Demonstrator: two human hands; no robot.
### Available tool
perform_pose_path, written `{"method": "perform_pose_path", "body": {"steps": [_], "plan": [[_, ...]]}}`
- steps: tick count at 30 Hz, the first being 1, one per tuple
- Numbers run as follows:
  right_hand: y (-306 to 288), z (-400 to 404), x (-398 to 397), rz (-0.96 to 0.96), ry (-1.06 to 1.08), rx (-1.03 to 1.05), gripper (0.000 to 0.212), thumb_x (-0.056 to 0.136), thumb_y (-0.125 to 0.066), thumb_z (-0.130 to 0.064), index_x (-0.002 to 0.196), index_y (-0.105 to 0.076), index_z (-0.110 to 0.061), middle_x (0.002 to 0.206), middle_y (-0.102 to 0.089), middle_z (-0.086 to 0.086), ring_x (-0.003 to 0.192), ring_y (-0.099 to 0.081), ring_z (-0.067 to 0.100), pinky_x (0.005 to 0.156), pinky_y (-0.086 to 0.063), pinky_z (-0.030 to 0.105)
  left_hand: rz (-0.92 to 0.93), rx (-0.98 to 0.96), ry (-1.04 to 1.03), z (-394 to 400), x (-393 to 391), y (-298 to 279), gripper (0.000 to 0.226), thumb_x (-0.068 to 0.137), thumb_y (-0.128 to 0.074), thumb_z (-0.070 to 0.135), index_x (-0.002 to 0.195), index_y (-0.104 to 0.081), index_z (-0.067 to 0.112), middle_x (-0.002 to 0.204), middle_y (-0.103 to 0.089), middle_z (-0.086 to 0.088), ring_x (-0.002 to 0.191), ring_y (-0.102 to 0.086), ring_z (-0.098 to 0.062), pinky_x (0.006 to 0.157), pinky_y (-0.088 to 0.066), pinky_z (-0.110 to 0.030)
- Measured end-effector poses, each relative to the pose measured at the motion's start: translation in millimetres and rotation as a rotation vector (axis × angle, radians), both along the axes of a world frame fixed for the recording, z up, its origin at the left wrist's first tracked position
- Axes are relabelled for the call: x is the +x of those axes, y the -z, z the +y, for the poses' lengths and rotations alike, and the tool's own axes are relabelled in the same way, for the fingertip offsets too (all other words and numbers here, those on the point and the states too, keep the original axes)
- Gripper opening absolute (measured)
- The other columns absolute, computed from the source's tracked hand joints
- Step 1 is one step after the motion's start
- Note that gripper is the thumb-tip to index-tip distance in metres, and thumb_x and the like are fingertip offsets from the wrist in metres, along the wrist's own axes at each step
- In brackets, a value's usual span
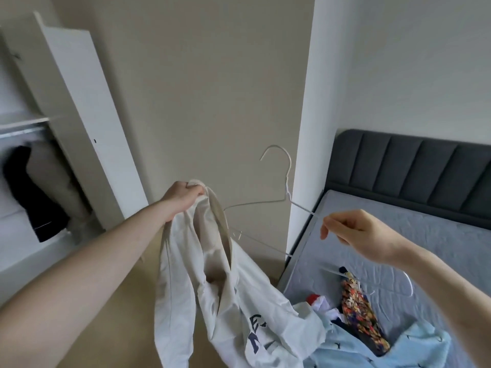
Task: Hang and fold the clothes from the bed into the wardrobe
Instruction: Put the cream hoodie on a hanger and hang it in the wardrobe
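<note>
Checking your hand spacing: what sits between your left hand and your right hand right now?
In the head view, the white wire hanger spans the gap between the left hand, gripping the white garment, and the right hand.

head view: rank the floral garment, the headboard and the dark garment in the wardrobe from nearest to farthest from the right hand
From the right hand:
1. floral garment, on the bed just below it.
2. headboard, behind the bed, upper right.
3. dark garment, hanging in the wardrobe, far left.

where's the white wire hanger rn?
Head view, centre: the white wire hanger is held up by the right hand, its left end inside the white shirt gripped by the left hand.
</note>
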State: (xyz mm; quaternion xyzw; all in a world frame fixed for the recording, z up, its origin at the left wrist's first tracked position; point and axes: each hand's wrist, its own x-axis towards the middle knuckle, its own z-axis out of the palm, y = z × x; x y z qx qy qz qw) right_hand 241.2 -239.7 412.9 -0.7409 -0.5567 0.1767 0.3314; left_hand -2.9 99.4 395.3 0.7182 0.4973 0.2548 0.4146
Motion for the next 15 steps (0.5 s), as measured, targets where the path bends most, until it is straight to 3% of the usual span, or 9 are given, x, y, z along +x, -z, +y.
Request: {"method": "perform_pose_path", "body": {"steps": [8,15], "plan": [[-2,6,-8,-0.007,-0.079,0.018,0.043,0.104,-0.047,-0.041,0.076,-0.073,-0.021,0.052,-0.040,-0.008,0.047,-0.032,0.006,0.050,-0.030,0.017,0.233,0.177,0.009,5,4,19,0.027,0.090,-0.064,0.038,0.074,-0.067,0.016,0.080,-0.069,-0.002,0.086,-0.065,-0.028,0.069,-0.044,-0.029],[-2,4,-4,0.002,-0.101,0.024,0.042,0.104,-0.049,-0.037,0.074,-0.073,-0.021,0.053,-0.039,-0.004,0.047,-0.031,0.009,0.049,-0.030,0.019,0.286,0.176,0.005,9,11,32,0.029,0.090,-0.063,0.037,0.070,-0.065,0.016,0.083,-0.070,-0.006,0.087,-0.067,-0.031,0.072,-0.047,-0.032]]}}
